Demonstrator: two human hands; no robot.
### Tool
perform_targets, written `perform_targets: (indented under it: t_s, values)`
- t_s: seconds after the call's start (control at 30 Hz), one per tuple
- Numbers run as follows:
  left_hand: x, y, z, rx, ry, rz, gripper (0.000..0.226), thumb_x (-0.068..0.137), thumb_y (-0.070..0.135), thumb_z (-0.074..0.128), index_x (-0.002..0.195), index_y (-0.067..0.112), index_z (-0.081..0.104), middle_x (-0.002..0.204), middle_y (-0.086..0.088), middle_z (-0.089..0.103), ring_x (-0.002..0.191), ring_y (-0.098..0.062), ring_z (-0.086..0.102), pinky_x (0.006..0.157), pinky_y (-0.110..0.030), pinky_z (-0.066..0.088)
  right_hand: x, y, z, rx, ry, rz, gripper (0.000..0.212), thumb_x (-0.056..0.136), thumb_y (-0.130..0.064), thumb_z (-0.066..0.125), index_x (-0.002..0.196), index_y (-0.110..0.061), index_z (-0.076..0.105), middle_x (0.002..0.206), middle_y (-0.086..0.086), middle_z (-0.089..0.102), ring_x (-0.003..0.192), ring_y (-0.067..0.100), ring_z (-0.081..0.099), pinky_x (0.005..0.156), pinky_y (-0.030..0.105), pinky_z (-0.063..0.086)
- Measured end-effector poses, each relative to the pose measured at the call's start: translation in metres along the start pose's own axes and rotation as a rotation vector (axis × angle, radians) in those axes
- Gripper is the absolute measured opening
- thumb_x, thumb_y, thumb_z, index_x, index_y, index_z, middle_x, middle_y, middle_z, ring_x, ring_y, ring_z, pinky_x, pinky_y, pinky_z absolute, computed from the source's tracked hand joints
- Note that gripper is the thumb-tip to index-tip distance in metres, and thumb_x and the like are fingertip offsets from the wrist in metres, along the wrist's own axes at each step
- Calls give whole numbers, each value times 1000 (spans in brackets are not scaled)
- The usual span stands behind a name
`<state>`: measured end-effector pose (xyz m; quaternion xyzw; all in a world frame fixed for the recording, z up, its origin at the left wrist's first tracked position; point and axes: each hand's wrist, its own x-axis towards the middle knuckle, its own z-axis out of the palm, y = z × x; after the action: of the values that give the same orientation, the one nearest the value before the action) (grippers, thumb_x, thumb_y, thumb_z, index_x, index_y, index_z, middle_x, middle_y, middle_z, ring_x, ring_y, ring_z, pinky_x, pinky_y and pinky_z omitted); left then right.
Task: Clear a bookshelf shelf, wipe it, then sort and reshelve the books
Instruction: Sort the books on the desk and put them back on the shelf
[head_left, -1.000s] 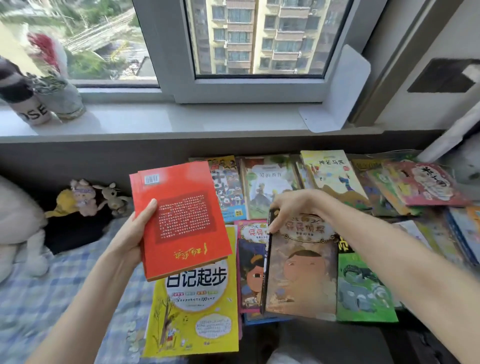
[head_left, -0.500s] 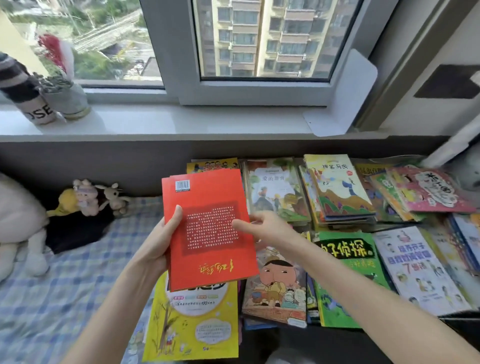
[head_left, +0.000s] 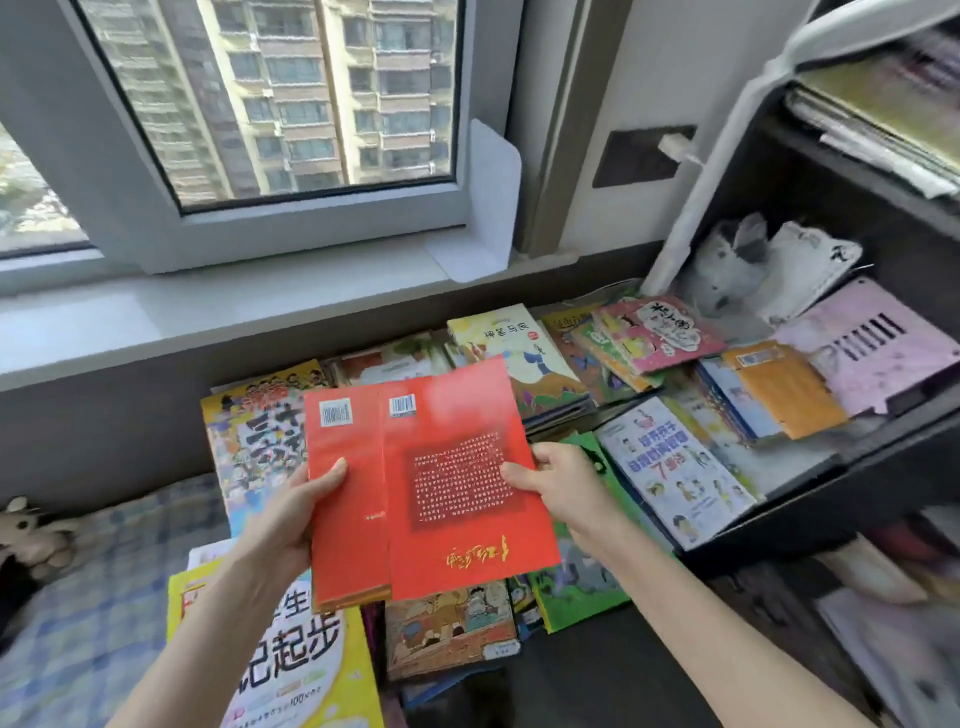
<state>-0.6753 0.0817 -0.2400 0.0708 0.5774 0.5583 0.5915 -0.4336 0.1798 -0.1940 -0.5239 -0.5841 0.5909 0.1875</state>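
Your left hand (head_left: 291, 525) grips red paperback (head_left: 345, 493), left edge. Your right hand (head_left: 561, 483) pinches matching red paperback (head_left: 457, 483), overlapping first. Both over spread colourful picture books (head_left: 675, 467): likely pairing alike covers. Dark shelf (head_left: 857, 483) right.

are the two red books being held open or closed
Closed. Both red paperback books show back covers with barcodes, no pages spread; the left hand holds one, the right hand the other.

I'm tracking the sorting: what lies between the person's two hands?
Head view: two overlapping red books, the left hand gripping one, the right hand the other.
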Motion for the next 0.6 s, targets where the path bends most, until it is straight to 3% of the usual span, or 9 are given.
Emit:
perform_targets:
  t_s: [0.13, 0.2, 0.27, 0.33, 0.4, 0.47, 0.53, 0.6]
  values:
    - [6, 4, 9, 62, -8, -49, 21, 94, 14, 54, 115, 11, 57, 85, -14, 72, 61, -24, 71, 49, -36, 57, -23, -12, -29, 166, 140, -288, 19, 88, -5, 65, 90, -24, 71, 88, -6, 76, 86, 14, 71, 74, 26, 58]
    - [1, 9, 18, 65, -44, -105, 17, 92, 16, 58, 104, 4, 58, 70, -15, 71, 51, -23, 68, 42, -32, 54, -28, -15, -41, 331, 66, -414, 22, 82, -3, 69, 92, -22, 75, 93, -5, 75, 93, 12, 70, 78, 22, 55]
    - [-5, 14, 27, 53, -72, -130, 39, 71, 28, 80, 83, -2, 59, 53, -13, 66, 40, -19, 63, 34, -25, 49, -26, -15, -48, 328, -53, -523, 26, 72, -10, 76, 89, -29, 78, 102, -4, 74, 112, 15, 64, 95, 31, 50]
    - [-8, 16, 35, 49, -142, -202, 58, 55, 43, 82, 84, -3, 61, 58, -17, 68, 42, -23, 65, 37, -30, 52, -18, -7, -47, 100, -119, -595, 29, 70, -13, 74, 87, -35, 77, 109, -12, 71, 126, 11, 53, 115, 32, 29]
    - [-8, 15, 39, 62, -227, -243, 58, 61, 46, 74, 100, 3, 67, 79, -22, 72, 56, -31, 69, 49, -42, 58, -8, 5, -41, -141, -188, -613, 24, 74, -6, 73, 88, -25, 76, 117, -19, 66, 134, 5, 43, 120, 29, 12]
    - [-6, 11, 41, 92, -323, -180, 67, 40, 45, 93, 92, 6, 75, 89, -24, 71, 65, -32, 71, 56, -45, 59, -3, 13, -37, -220, -214, -573, 23, 77, 2, 69, 87, -18, 76, 125, -22, 60, 138, 2, 34, 120, 30, 6]
    - [-4, 8, 43, 112, -375, -168, 71, 24, 33, 99, 85, 5, 77, 93, -25, 71, 68, -33, 71, 57, -44, 59, 1, 10, -39, -191, -164, -513, 38, 80, 10, 63, 85, -25, 77, 132, -27, 53, 139, -3, 30, 119, 27, 10]
    - [-1, 9, 47, 80, -355, -155, 73, 32, 24, 97, 96, 2, 72, 95, -25, 71, 70, -34, 71, 56, -43, 59, 3, 4, -36, -149, 4, -399, 48, 88, 10, 54, 102, -33, 71, 137, -26, 47, 138, -2, 32, 115, 23, 23]
